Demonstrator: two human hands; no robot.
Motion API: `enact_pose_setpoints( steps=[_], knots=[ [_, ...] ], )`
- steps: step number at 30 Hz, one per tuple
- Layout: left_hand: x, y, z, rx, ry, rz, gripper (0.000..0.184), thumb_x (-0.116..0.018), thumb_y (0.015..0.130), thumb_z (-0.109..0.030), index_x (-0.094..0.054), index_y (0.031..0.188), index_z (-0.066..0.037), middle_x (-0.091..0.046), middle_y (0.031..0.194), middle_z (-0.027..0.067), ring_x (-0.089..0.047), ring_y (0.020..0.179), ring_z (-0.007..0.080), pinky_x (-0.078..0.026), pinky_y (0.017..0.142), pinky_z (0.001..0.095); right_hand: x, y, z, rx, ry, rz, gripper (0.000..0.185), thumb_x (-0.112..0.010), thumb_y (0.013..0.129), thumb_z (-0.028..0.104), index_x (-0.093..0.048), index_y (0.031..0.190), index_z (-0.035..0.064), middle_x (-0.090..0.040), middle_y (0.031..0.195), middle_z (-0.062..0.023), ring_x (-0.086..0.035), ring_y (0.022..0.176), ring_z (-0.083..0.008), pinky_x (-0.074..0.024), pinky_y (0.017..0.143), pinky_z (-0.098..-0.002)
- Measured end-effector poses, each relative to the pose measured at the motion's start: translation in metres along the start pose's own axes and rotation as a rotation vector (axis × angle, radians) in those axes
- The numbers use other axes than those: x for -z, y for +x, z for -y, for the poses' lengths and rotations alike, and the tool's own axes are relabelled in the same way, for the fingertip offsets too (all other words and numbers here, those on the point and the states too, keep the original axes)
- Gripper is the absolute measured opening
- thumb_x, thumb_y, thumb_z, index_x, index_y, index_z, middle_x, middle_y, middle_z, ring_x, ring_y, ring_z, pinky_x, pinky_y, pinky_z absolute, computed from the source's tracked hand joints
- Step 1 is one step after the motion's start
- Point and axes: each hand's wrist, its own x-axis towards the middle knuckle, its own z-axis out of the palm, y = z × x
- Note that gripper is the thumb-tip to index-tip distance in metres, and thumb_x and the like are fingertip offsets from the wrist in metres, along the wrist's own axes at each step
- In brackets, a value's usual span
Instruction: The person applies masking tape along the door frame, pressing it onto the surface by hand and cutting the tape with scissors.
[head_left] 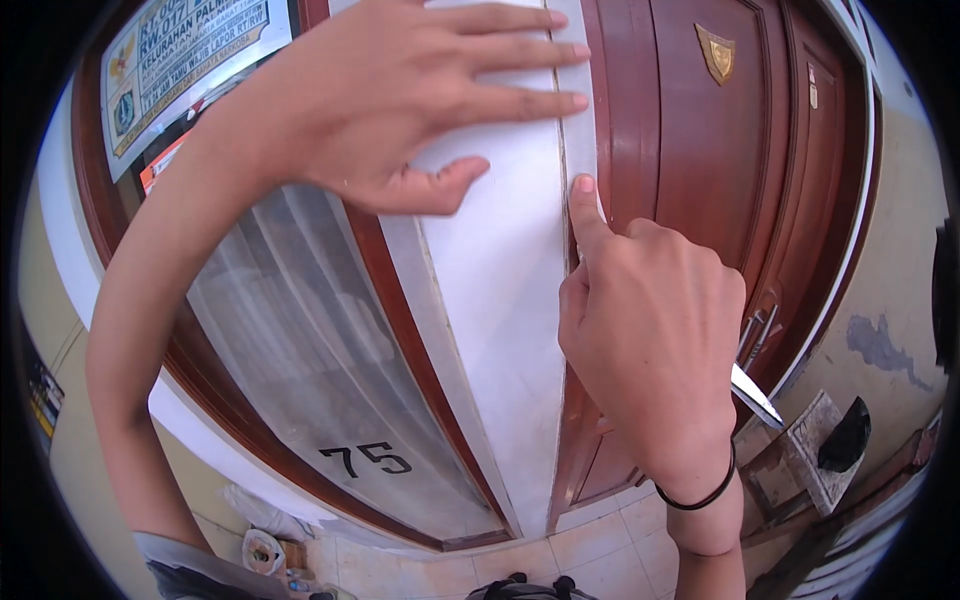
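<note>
My left hand lies with fingers spread on a smooth white strip of wall between a window and a door. Its thumb is bent, and the fingertips reach the strip's right edge. Lower down, my right hand points its index finger at the seam along that edge, the tip touching or very near it. The other fingers are curled in. From behind this hand sticks out a pointed, shiny blade. It appears to be held in the curled fingers; the handle is hidden, so I cannot tell the kind of tool.
To the right stands a reddish-brown door with a gold emblem and a metal handle. A window numbered 75 fills the left, below a printed notice. A small worn table holds a black item.
</note>
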Motion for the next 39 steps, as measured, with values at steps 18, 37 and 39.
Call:
enact_pose_setpoints(
  steps=[18, 37, 39],
  knots=[
    [-0.011, 0.006, -0.012, 0.144, -0.201, -0.08, 0.088, -0.06, 0.08, -0.037, -0.047, 0.166, -0.025, -0.037, 0.175, 0.0125, -0.033, 0.163, 0.0323, -0.015, 0.135, 0.0616, 0.003, 0.002, 0.007, 0.06, -0.077, -0.072, 0.037, -0.068, 0.1, 0.01, -0.074, 0.135, 0.0002, -0.065, 0.068, -0.0054, -0.071, 0.055, -0.0185, -0.0486, 0.044, -0.0305],
    [0.001, 0.019, 0.012, 0.162, -0.051, -0.094, 0.087, -0.062, 0.077, -0.038, -0.053, 0.161, -0.022, -0.05, 0.168, 0.0056, -0.048, 0.154, 0.0233, -0.022, 0.136, 0.0595, 0.002, 0.0, 0.007, 0.031, -0.029, -0.093, 0.032, -0.069, 0.101, 0.011, -0.077, 0.129, -0.0017, -0.059, 0.06, 0.0026, -0.061, 0.046, -0.0087, -0.0385, 0.04, -0.0281],
    [0.002, 0.018, 0.019, 0.179, -0.032, -0.122, 0.087, -0.061, 0.075, -0.034, -0.054, 0.16, -0.015, -0.052, 0.166, 0.0095, -0.049, 0.153, 0.0273, -0.028, 0.134, 0.0576, 0.001, 0.001, 0.006, 0.038, -0.009, -0.064, 0.033, -0.069, 0.101, 0.011, -0.077, 0.13, -0.0019, -0.059, 0.06, 0.0033, -0.061, 0.047, -0.0085, -0.0379, 0.04, -0.0285]
  ],
)
